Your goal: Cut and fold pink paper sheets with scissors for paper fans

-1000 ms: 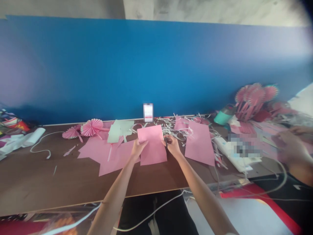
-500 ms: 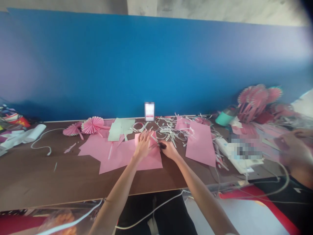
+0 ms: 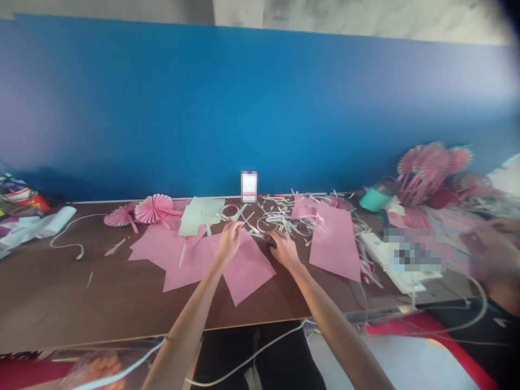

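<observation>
A pink paper sheet [image 3: 247, 268] lies turned at an angle on the brown table [image 3: 81, 292], over other pink sheets [image 3: 162, 246]. My left hand [image 3: 228, 242] rests on the sheet's far corner, with its fingers bent together and pinching the paper. My right hand [image 3: 283, 250] sits just right of that corner, closed round a small dark tool [image 3: 269, 240] that I cannot make out clearly. A tangle of white paper strips [image 3: 284, 219] lies just beyond both hands.
Folded pink paper fans [image 3: 152, 209] and pale green sheets [image 3: 201, 212] lie at the back left, and another pink sheet [image 3: 335, 241] lies to the right. A small card [image 3: 248, 186] stands against the blue wall. Another person's hand [image 3: 489, 249] works at far right near more fans [image 3: 430, 165], a teal cup [image 3: 376, 195] and a white cable [image 3: 69, 238].
The pink sheet was held up between both hands a second ago. It now lies flat on the table, rotated, with my hands at its far corner.
</observation>
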`<state>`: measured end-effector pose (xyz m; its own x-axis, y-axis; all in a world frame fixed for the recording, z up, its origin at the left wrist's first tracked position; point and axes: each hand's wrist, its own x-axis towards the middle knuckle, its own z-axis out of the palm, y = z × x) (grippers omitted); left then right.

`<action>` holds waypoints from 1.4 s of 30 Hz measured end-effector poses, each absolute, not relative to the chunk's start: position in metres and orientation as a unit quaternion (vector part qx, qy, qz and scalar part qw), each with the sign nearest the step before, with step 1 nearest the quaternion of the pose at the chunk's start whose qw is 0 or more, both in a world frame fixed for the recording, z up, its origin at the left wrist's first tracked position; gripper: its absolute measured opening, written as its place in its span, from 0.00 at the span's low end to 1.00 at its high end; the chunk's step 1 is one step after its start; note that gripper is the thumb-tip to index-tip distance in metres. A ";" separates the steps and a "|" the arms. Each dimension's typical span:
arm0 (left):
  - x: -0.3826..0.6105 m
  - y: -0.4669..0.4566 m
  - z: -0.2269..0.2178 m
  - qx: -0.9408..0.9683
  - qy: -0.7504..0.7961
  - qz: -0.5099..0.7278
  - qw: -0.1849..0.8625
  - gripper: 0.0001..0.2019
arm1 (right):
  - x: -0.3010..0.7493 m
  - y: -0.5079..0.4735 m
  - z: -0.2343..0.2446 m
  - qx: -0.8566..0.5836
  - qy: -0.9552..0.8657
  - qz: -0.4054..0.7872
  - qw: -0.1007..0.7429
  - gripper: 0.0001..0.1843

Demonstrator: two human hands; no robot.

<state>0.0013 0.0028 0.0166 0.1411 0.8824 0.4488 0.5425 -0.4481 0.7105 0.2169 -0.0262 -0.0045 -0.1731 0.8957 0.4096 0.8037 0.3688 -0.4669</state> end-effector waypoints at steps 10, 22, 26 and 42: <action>0.017 -0.013 0.026 0.689 0.463 0.432 0.352 0.14 | 0.216 -0.024 -0.006 -0.544 -0.790 0.053 0.277 0.25; -0.031 0.012 -0.004 0.611 0.657 0.429 0.102 0.14 | 0.221 -0.022 -0.013 -0.602 -0.724 0.104 0.321 0.19; -0.029 0.014 -0.012 0.629 0.608 0.474 0.100 0.18 | 0.219 -0.020 -0.014 -0.599 -0.724 0.124 0.319 0.17; -0.007 0.012 -0.012 0.741 0.626 0.243 0.029 0.22 | 0.219 -0.019 -0.016 -0.594 -0.725 0.146 0.316 0.18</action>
